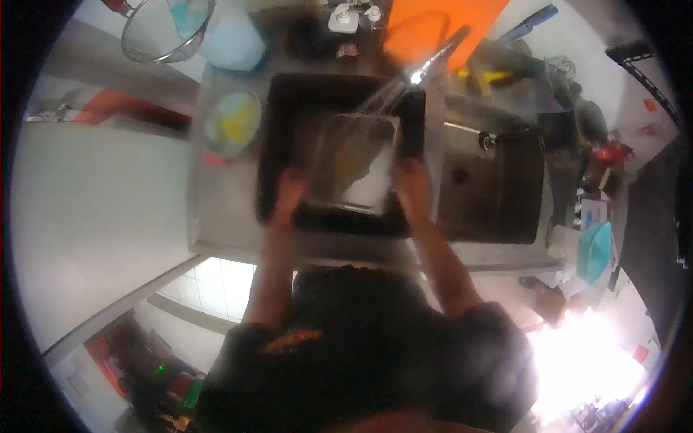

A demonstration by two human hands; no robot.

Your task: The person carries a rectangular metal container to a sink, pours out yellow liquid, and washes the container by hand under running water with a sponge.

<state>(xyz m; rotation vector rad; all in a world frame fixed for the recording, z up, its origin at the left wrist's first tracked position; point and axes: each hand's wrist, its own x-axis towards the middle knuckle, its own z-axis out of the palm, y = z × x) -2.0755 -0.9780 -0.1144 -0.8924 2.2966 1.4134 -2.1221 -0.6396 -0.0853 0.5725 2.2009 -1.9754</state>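
Observation:
My left hand grips the left side of a rectangular metal pan. My right hand is at its right side, fingers around the edge as far as the blur shows. The pan is inside the left basin of a sink. From the faucet a stream of water runs down into the pan. Brownish and white patches show inside it; whether these are water, residue or reflection cannot be told.
The right sink basin adjoins. On the left ledge stands a bowl with something yellow in it. A wire-mesh strainer, white pump dispensers and an orange panel line the back. Utensils crowd the right side.

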